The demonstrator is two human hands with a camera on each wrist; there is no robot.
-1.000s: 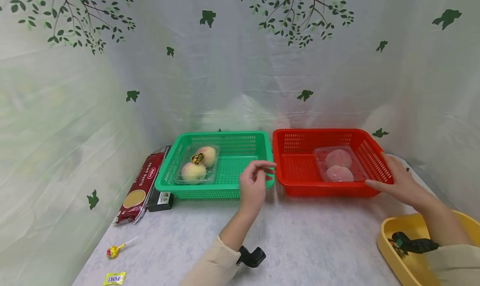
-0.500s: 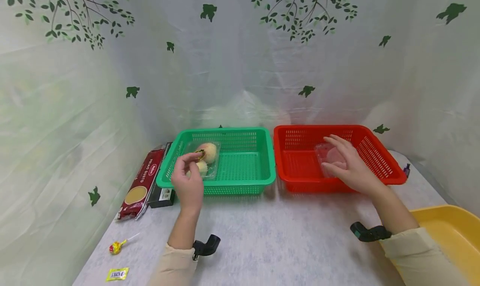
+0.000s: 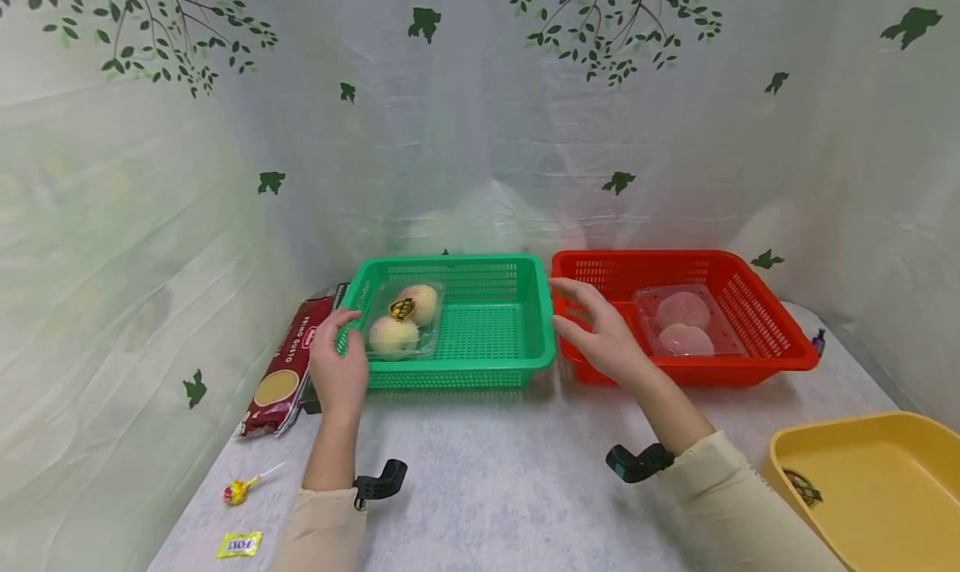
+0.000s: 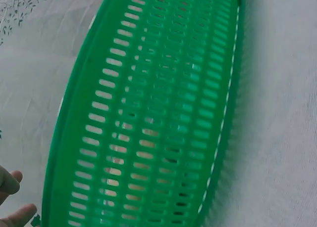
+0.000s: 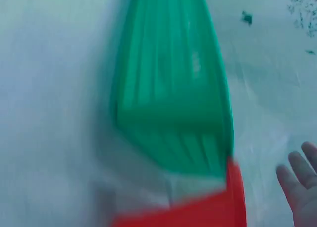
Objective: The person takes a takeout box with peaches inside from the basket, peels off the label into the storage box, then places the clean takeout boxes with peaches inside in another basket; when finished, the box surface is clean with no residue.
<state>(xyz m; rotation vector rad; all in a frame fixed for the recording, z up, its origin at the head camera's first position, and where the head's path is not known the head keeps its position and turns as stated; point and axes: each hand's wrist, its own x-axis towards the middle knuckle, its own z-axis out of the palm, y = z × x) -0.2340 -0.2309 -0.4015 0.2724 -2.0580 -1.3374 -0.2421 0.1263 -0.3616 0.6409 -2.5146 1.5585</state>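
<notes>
**2 hands at the green basket**

Head view: the left hand (image 3: pixel 339 370) is at the left front corner of the green basket (image 3: pixel 480 370), at about 9 o'clock from the basket's middle. Its fingers are loosely curved beside the rim; I cannot tell if they touch it, and they hold nothing. Inside the basket, at its left side, lies a clear pack of 2 peaches (image 3: pixel 403 323). The right hand (image 3: pixel 597 334) is at 3 o'clock of the green basket, over the gap between it and the red basket (image 3: pixel 750 370). Its fingers are spread and nearly straight, holding nothing. In the red basket lies a clear pack with 2 pink round pieces (image 3: pixel 684 325). At 9 o'clock from the left hand a red pasta packet (image 3: pixel 283 368) lies on the table. A lollipop (image 3: pixel 237 492) is at 7 o'clock, and a yellow tray (image 3: pixel 892 505) at 4 o'clock from the right hand.

Left wrist view: the slotted wall of the green basket (image 4: pixel 148 113) fills the picture, and 2 fingertips (image 4: pixel 20 216) show at 8 o'clock, apart from the rim.

Right wrist view: the picture is blurred. The green basket (image 5: pixel 173 98) meets the red basket (image 5: pixel 198 212), and straight fingers (image 5: pixel 297 172) show at 4 o'clock.
</notes>
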